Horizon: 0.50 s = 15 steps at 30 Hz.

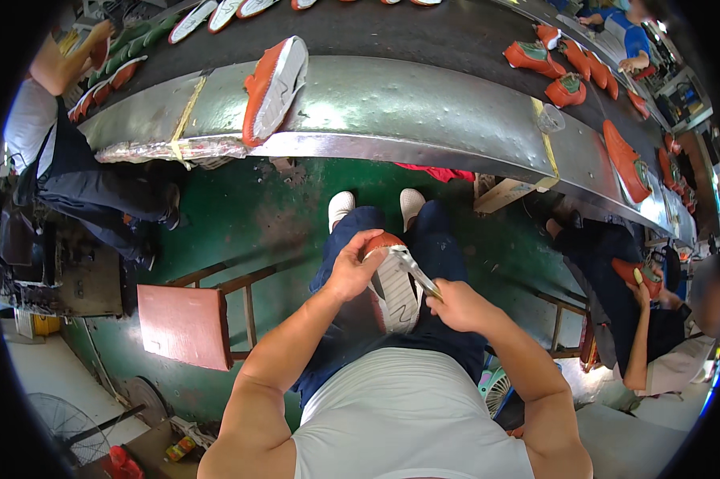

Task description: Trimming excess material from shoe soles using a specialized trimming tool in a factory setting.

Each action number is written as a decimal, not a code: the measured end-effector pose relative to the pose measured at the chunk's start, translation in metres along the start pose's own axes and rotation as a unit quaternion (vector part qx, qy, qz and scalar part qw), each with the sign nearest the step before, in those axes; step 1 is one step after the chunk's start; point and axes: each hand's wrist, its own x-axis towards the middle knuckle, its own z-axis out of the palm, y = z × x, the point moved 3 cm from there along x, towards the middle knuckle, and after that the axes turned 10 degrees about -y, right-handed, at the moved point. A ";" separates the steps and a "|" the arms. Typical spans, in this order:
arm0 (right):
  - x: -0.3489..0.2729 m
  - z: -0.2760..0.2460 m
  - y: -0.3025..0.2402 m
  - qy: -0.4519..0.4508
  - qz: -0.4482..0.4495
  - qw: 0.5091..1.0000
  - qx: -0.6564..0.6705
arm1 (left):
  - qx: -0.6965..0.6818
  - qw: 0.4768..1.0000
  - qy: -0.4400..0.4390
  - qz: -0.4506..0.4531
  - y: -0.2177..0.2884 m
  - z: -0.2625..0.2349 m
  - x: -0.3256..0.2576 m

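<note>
A seated person looks down at their own lap, where a shoe lies sole up, white sole with an orange upper, resting on dark blue trousers. The left hand is closed around the shoe's toe end, its grip clamped on the orange edge. The right hand is just right of the shoe, its grip shut on a slim metal tool whose tip lies across the top of the sole, beside the left fingers.

Above the shoe, past the person's white-socked feet and a green floor, runs a long curved metal surface. One orange shoe with a white sole lies on it, up and left of the lap shoe. A yellow tape strip crosses the surface farther left, and a crumpled clear plastic wrap hangs at its near edge there. Up and right of the lap shoe, a small cardboard box sits under the surface's edge, and more orange shoes lie on a dark belt beyond.

Left of the lap shoe stands a red stool. Far right, another seated person holds an orange shoe.
</note>
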 end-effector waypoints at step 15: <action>0.024 -0.013 -0.020 0.101 0.017 0.987 0.124 | 0.048 0.996 -0.072 -0.018 0.005 -0.025 -0.004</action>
